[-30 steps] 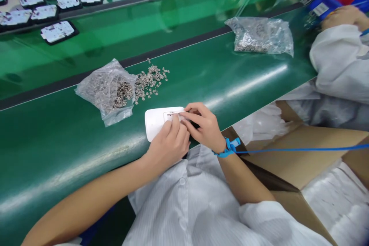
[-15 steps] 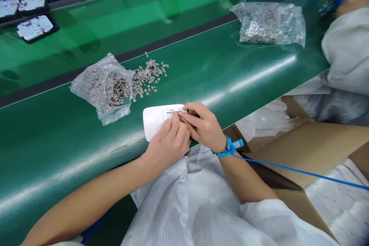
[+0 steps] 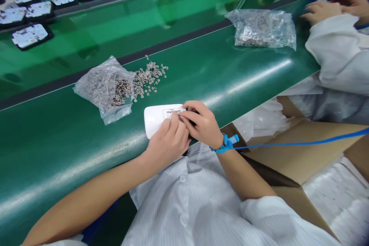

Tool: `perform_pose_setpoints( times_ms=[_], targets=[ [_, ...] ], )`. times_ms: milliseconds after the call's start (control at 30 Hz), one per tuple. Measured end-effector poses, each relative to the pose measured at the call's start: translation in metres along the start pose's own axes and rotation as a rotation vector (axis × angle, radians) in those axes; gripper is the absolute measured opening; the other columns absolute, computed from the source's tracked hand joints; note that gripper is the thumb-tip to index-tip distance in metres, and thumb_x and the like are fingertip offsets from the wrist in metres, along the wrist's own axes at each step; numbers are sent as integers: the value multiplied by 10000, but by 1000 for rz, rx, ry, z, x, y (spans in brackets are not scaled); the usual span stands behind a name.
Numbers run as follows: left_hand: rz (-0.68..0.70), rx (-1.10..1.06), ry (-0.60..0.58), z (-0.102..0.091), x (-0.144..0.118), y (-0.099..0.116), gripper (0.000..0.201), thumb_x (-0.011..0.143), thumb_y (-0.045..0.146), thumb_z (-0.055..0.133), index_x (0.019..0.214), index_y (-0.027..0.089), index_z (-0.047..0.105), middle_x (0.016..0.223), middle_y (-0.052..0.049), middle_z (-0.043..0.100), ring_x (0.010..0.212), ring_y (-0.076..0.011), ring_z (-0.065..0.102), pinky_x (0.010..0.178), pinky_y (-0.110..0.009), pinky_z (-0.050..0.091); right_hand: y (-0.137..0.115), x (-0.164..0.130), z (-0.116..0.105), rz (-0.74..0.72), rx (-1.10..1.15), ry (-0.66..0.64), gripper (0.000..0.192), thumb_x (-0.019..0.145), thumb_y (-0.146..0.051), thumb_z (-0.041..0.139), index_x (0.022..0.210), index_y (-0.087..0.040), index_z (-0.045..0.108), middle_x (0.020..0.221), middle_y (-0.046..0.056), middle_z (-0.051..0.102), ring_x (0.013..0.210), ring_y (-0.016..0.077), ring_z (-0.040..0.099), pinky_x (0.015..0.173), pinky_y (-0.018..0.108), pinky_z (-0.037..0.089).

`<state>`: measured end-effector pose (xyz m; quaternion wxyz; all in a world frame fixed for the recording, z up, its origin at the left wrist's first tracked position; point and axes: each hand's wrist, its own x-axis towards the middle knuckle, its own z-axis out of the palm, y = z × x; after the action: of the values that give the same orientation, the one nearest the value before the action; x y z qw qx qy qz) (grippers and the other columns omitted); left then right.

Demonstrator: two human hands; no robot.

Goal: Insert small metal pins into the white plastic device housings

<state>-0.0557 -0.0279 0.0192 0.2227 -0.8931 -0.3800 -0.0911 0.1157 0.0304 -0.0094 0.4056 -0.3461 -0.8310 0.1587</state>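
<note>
A white plastic case point(image 3: 155, 120) with rounded corners lies at the near edge of the green belt, in front of my body. A recess point(image 3: 172, 112) with small dark slots shows in its upper face. My left hand point(image 3: 168, 138) is closed on the case's near side, its fingertips pressed at the recess. My right hand point(image 3: 203, 123), in a blue wrist strap point(image 3: 226, 144), is closed at the right end, with fingertips meeting the left ones there. Any small part between the fingertips is hidden.
An open plastic bag point(image 3: 100, 84) spills small metal pieces point(image 3: 150, 77) onto the green belt point(image 3: 198, 71). Another filled bag point(image 3: 263, 29) lies farther right, near a co-worker's hands point(image 3: 325, 9). Phone-like units point(image 3: 30, 36) stand back left. Cardboard boxes point(image 3: 311, 150) are at lower right.
My hands stay at the recess with hardly any shift. The view has moved slightly, and the co-worker's hands at right now show more fully, with a yellow object. The blue cord has risen.
</note>
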Motion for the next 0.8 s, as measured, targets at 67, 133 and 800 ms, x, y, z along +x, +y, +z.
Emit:
perform_pose_setpoints(
  times_ms=[67, 133, 800],
  targets=[
    [3, 7, 4, 0, -2, 1, 408, 1024, 353, 509, 1162, 19, 698, 1129, -180, 710, 1203, -347, 625, 824, -392, 436, 1, 3, -1, 66, 46, 14, 172, 908, -134, 619, 1063, -197, 657, 1113, 127, 650, 1033, 249, 627, 898, 430, 562],
    [-3, 25, 13, -1, -3, 3, 372, 1022, 341, 511, 1126, 43, 709, 1119, -163, 714, 1185, -313, 629, 769, -371, 411, 2, 9, -1, 149, 66, -22, 255, 847, -141, 650, 1098, -186, 642, 1120, 123, 661, 1032, 260, 629, 893, 432, 555],
    [-95, 55, 77, 0, -6, 8, 374, 976, 333, 559, 1001, 0, 729, 1022, -221, 736, 1070, -337, 670, 789, -387, 375, -3, 53, -4, 113, -142, -369, 97, 872, -230, 691, 940, -161, 698, 1036, 97, 726, 1025, 282, 576, 839, 409, 426]
  ],
)
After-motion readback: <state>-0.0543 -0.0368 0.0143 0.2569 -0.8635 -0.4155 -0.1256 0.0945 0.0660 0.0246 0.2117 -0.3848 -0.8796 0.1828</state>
